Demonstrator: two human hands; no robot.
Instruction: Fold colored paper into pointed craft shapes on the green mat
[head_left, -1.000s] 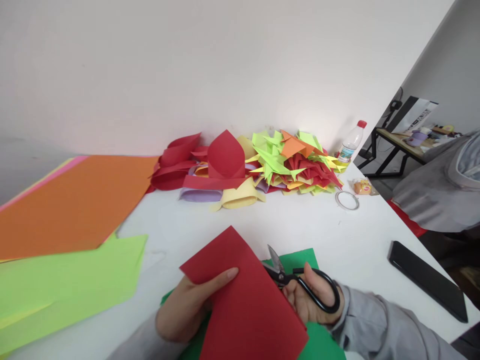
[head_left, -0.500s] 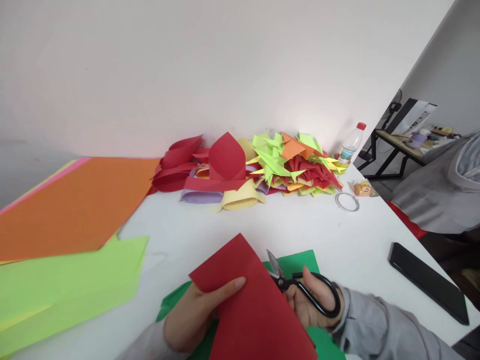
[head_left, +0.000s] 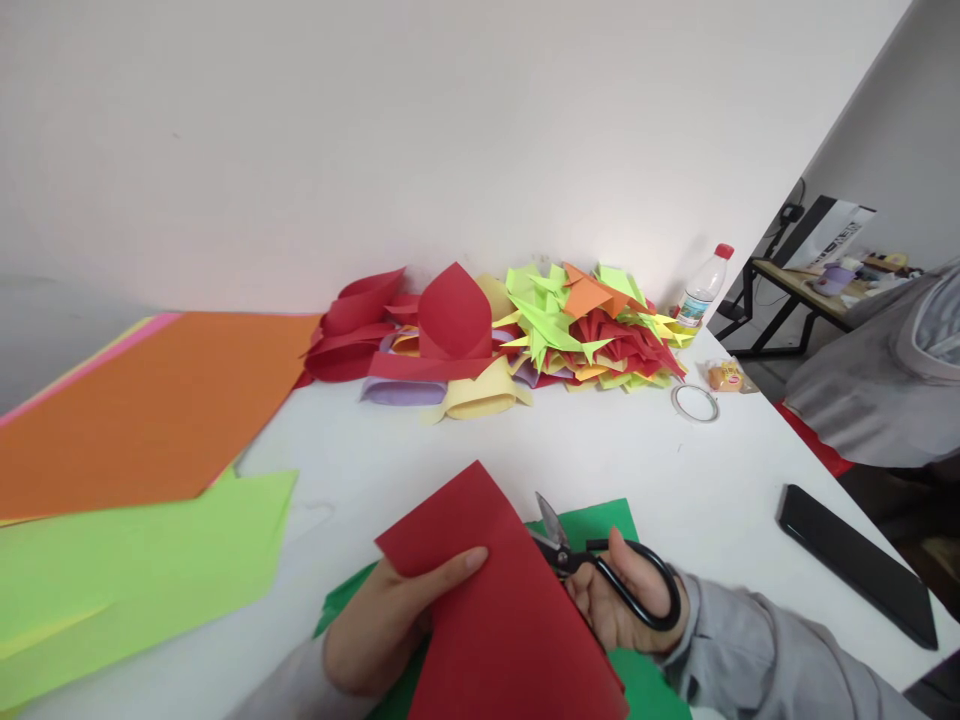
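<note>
My left hand (head_left: 401,615) is closed on a folded piece of red paper (head_left: 504,610), thumb flat on top and the other fingers hidden behind it. In my right hand (head_left: 634,600) are black-handled scissors (head_left: 564,558), with thumb and fingers in the loops. The blades stand apart at the paper's right edge; one blade shows above, while the other passes behind the red paper. Beneath both hands lies green paper (head_left: 592,522) on the white table (head_left: 360,450).
Orange sheets (head_left: 165,410) and light green sheets (head_left: 142,580) lie at left. Along the wall are red paper shapes (head_left: 455,315) and a pile of folded paper (head_left: 592,320). A bottle (head_left: 701,290), tape roll (head_left: 695,403) and black phone-like slab (head_left: 855,565) sit at right, near another person's grey clothing (head_left: 862,370).
The red paper and my left hand have shifted slightly up and to the left. The scissors stay at the paper's right edge, blades still apart.
</note>
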